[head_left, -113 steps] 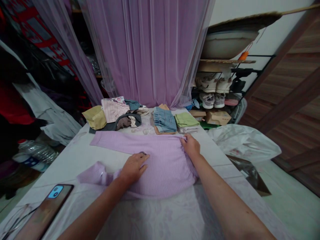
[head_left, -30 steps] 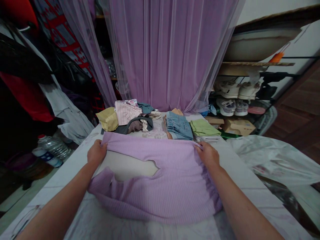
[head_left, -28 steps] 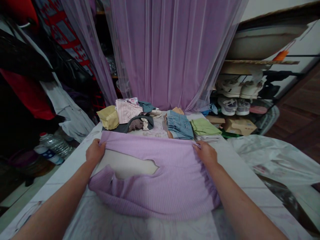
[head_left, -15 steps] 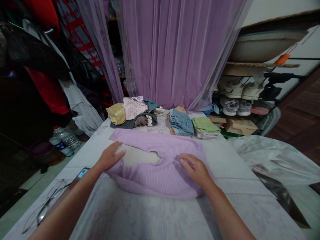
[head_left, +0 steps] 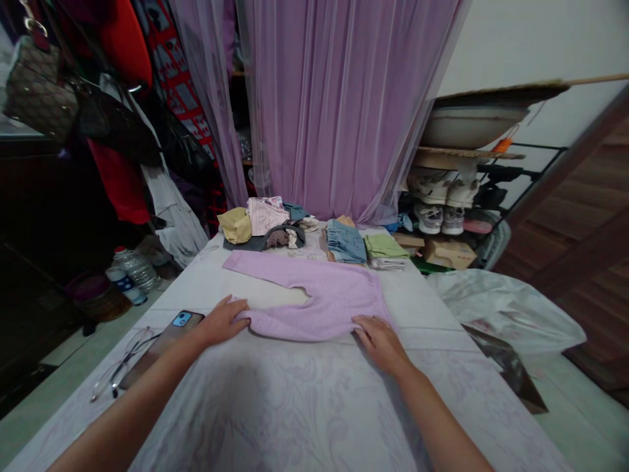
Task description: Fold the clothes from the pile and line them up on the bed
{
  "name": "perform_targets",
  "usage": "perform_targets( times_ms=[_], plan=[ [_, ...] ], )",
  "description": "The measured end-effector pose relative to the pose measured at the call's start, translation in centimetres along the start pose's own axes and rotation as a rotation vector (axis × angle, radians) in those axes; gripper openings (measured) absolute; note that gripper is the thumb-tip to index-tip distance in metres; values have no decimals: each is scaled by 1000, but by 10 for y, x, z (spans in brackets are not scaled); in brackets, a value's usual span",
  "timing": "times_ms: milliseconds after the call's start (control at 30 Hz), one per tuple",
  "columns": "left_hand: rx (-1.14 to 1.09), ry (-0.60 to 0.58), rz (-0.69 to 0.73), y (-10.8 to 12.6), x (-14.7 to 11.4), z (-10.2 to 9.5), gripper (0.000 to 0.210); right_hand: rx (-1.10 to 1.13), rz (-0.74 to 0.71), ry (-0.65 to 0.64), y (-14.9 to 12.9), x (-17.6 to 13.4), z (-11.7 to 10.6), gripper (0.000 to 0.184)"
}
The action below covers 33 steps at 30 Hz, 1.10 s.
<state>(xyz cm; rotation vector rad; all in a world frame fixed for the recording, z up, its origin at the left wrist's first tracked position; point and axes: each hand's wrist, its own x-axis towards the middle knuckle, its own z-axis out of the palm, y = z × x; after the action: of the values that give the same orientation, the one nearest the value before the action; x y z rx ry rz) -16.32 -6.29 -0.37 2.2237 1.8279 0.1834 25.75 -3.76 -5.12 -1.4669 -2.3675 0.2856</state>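
Note:
A pair of lilac ribbed trousers (head_left: pixel 339 292) lies sideways on the cloth-covered surface, legs pointing left and waistband to the right. My left hand (head_left: pixel 223 321) is closed on the end of the near leg, thumb and fingers pinching the cuff. At the near edge by the waist, my right hand (head_left: pixel 378 337) has its fingers closed on the fabric, the thumb partly under the edge. Between the two hands the near edge looks slightly raised and rounded. The far leg rests flat, with the pale cloth showing in the gap between the legs.
Behind the trousers sit a pile of clothes (head_left: pixel 268 226), folded denim (head_left: pixel 346 241) and a green folded garment (head_left: pixel 386 246). A phone (head_left: pixel 162 347) and glasses (head_left: pixel 125 360) lie by my left forearm. A shoe rack (head_left: pixel 452 196) and plastic bag (head_left: pixel 506 308) stand right.
The near leg's edge has been drawn up and in, away from me, and looks narrower. Both hands have moved to that near edge and closed on it. The camera view has shifted.

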Motion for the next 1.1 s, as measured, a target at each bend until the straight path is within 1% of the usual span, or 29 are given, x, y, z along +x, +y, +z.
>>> perform_targets(
  times_ms=[67, 133, 200, 300, 400, 467, 500, 567, 633, 667, 700, 767, 833, 933, 1033, 1100],
  plan=[
    [-43, -34, -31, 10, -4, -8, 23, -14, 24, -9, -1, 4, -7, 36],
    [-52, -86, -61, 16, -9, -15, 22, -30, 13, -60, -1, 4, -14, 37],
    [-30, -118, -81, 17, -9, -21, 26, -51, -19, -128, -2, 1, -21, 37],
    [-18, -154, -70, 13, 0, -25, 33, -78, -45, -229, -5, -3, -26, 36],
    [-117, -149, -13, 15, 20, -22, 47, -49, -59, -262, -9, -4, -27, 33],
    [-204, -117, 25, 23, 35, -16, 55, -3, -52, -235, -9, -5, -26, 28],
    [-232, -89, 50, 30, 44, -10, 56, 16, -44, -215, -8, -6, -24, 26],
    [-233, -13, 127, 48, 60, 4, 50, 36, -32, -177, -5, -8, -19, 23],
    [-154, 71, 243, 67, 77, 21, 45, 46, -42, -133, 0, -12, -13, 31],
    [-93, 93, 287, 76, 85, 29, 45, 53, -55, -111, 3, -13, -10, 36],
    [-33, 106, 318, 84, 92, 36, 45, 63, -71, -93, 6, -15, -8, 40],
    [54, 126, 341, 94, 106, 48, 46, 92, -107, -68, 11, -17, -4, 40],
    [79, 138, 337, 98, 116, 56, 40, 131, -134, -58, 15, -17, -2, 36],
    [56, 146, 313, 95, 122, 62, 28, 160, -139, -48, 15, -16, -3, 32],
    [29, 148, 322, 88, 119, 63, 27, 156, -119, -77, 10, -16, -9, 33],
    [32, 137, 342, 86, 115, 60, 27, 175, -109, -115, 7, -18, -17, 33]
  ],
)
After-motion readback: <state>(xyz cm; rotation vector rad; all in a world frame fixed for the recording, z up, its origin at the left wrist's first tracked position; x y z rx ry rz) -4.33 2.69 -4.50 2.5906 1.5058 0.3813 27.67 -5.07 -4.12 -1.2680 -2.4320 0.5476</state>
